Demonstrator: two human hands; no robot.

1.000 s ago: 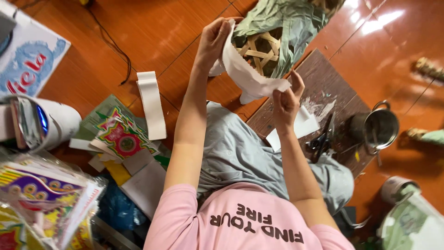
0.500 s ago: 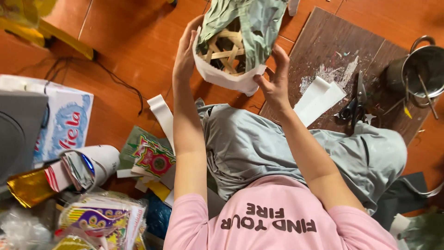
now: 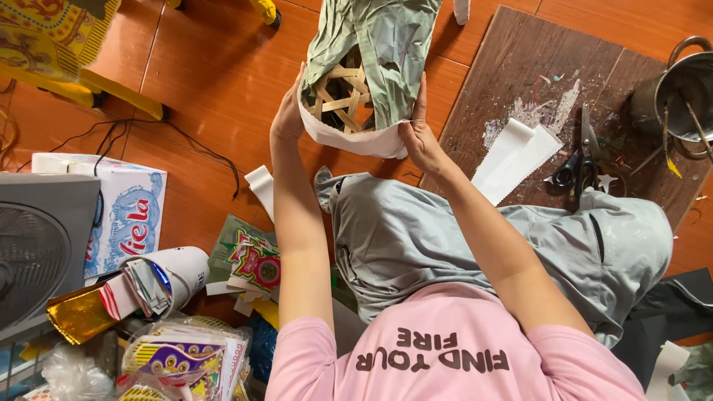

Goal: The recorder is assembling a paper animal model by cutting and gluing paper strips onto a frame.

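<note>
A woven bamboo frame (image 3: 343,95), wrapped in crumpled green paper (image 3: 386,44), is held up over the orange tiled floor (image 3: 208,82) in front of a person seated in grey trousers (image 3: 416,238) and a pink shirt (image 3: 453,356). A white paper strip (image 3: 356,139) is pressed around the frame's lower rim. The left hand (image 3: 288,111) is laid flat against the frame's left side, fingers stretched out and together along the paper, not curled. The right hand (image 3: 420,137) is closed on the right end of the white strip, the thumb and fingers pinching it against the rim.

To the right, a dark wooden board (image 3: 520,67) smeared with dried white paste is seen on the floor, with two folded white strips (image 3: 516,156) lying on it, black-handled scissors (image 3: 579,160) just beside them, and a metal pot (image 3: 679,89) at the board's far edge. Another white strip (image 3: 260,189) lies on the floor by the left forearm. At the left, a fan (image 3: 37,252), a white and blue carton (image 3: 126,212), a roll of paper (image 3: 160,278) and stacks of colourful printed sheets (image 3: 249,260) are piled near the person's side.
</note>
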